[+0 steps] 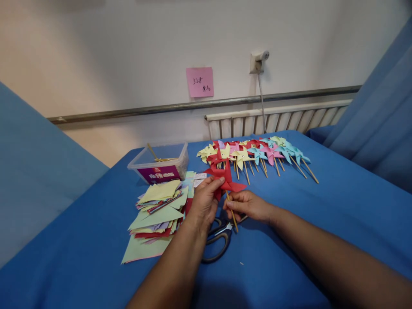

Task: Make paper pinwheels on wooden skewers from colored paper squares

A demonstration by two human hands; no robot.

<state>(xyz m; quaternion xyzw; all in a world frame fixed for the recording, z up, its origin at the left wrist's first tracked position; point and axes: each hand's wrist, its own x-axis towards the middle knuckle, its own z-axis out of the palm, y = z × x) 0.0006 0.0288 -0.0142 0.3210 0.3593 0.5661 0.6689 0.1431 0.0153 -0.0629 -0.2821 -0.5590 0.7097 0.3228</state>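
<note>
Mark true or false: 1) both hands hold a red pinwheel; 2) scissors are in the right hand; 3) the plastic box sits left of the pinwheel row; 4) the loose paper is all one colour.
1) True: the left hand pinches the red pinwheel, the right hand grips its stick.
2) False: the scissors lie on the blue table under the hands.
3) True: the plastic box is left of the pinwheel row.
4) False: the paper stack mixes yellow, green, red, purple.

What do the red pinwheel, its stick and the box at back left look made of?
Red pinwheel: matte paper, going by its creased, folded vanes. Stick: thin, pale tan, probably wood or bamboo. Box: clear, glossy plastic; you can see sticks through its wall.
</note>
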